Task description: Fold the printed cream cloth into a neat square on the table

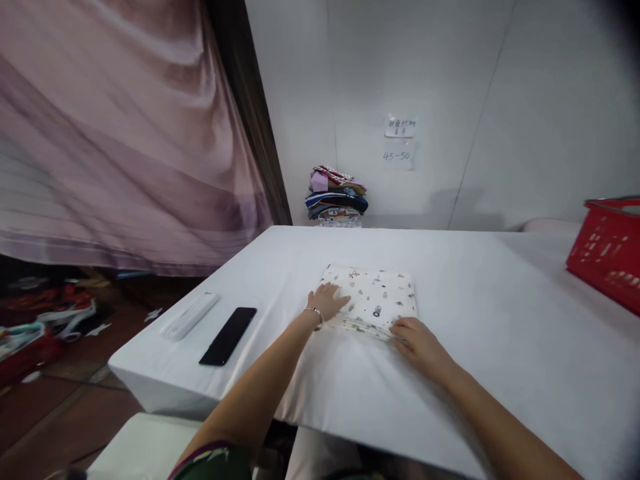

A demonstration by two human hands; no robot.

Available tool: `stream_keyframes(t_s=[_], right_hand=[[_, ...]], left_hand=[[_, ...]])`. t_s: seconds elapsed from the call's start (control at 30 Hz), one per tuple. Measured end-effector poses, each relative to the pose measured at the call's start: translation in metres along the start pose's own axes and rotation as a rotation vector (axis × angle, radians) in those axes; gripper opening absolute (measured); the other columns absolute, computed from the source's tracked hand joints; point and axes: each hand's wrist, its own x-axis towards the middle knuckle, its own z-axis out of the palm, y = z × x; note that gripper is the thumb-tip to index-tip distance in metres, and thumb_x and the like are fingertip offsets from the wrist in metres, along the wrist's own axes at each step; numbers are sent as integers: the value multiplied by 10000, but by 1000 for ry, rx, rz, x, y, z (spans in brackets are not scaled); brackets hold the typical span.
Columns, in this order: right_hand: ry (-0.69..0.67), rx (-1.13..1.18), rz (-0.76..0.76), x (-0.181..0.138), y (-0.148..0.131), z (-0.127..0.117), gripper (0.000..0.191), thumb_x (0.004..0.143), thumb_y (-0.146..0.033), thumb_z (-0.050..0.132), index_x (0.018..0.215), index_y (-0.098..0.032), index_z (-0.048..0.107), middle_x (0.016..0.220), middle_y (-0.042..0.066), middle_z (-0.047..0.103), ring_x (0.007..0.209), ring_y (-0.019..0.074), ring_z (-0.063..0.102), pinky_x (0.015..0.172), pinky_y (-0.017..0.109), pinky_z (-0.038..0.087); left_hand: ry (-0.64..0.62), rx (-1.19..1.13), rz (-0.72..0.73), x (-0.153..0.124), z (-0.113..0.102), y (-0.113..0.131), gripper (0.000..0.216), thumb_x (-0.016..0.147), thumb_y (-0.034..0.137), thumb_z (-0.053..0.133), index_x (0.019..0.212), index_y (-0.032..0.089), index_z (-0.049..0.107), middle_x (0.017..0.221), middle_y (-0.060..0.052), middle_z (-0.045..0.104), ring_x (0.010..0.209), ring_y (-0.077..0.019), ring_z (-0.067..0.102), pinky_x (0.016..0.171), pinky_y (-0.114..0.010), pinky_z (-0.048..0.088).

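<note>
A white folded cloth (375, 288) with small printed motifs lies on the white-covered table, its layered folds facing me. My left hand (327, 301), with a bracelet at the wrist, rests on the cloth's left side. The fingers there are stretched out and apart. At the near right corner, my right hand (419, 345) has its fingers curled over the cloth's edge and grips the layers. The thumb of that hand is partly hidden.
A black phone (229, 336) and a white flat packet (191, 315) lie on the table's left side. Folded fabrics (337, 197) are stacked by the back wall. A red basket (610, 250) stands at the right. A pink curtain (165, 133) hangs at the left.
</note>
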Motion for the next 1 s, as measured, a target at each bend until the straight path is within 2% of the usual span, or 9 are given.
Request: stream_keyframes(t_s=[0.13,0.23,0.33,0.43,0.57,0.7,0.83,0.9,1.0], right_hand=[[-7,7,95,25,-9,-8,287,874,-335,392,844,-212,651,956,69,620,935,208,546,811,357,439],[64,-53,164,53,0,-8,320,875,-350,376,1034,-206,614,1210,80,536,1142,220,447,945,366,356],[-21,-160,318,73,20,1,489,846,-416,417,1251,-147,468,1414,119,324,1318,274,207,1038,431,206],[-132,-191,437,76,38,14,591,854,-490,366,1324,-131,362,1474,129,180,1354,283,64,1040,479,139],[-135,-174,445,70,44,22,603,871,-519,303,1354,-160,318,1491,100,122,1363,247,5,1052,468,107],[-99,-94,439,68,43,21,589,855,-509,351,1339,-172,360,1485,97,154,1363,245,21,1057,475,120],[160,103,476,63,54,21,573,818,-441,445,1331,-191,392,1476,77,195,1360,229,85,1074,437,171],[303,247,587,59,62,20,595,805,-424,463,1352,-212,362,1454,70,260,1339,228,191,1058,422,240],[362,492,761,55,72,15,682,772,-393,518,1385,-193,296,1324,115,459,1191,243,451,966,417,379]], left_hand=[[84,58,24,21,1,6,718,795,661,222,1369,238,302,1488,-57,138,1365,-256,71,1070,-513,93],[54,88,13,31,15,2,713,799,650,221,1384,246,274,1491,-43,119,1366,-265,55,1070,-516,92],[54,85,18,36,27,-5,725,799,657,204,1396,247,246,1492,-37,111,1365,-271,52,1066,-524,116],[60,84,27,38,31,-9,725,798,661,206,1397,255,244,1492,-32,110,1364,-276,53,1063,-533,127],[59,78,32,39,30,-10,744,793,672,187,1401,245,237,1493,-27,91,1365,-274,43,1064,-535,121],[61,66,36,39,31,-10,738,793,671,188,1399,252,240,1493,-26,91,1365,-278,44,1061,-537,127],[65,44,28,38,31,-8,713,795,655,231,1389,260,262,1492,-25,102,1365,-279,48,1054,-552,125],[69,6,16,39,28,-8,686,791,641,282,1368,271,301,1488,-21,128,1364,-274,67,1054,-547,138],[90,-133,-34,44,18,-12,630,795,601,336,1322,257,376,1471,-33,214,1347,-233,182,1068,-437,213]])
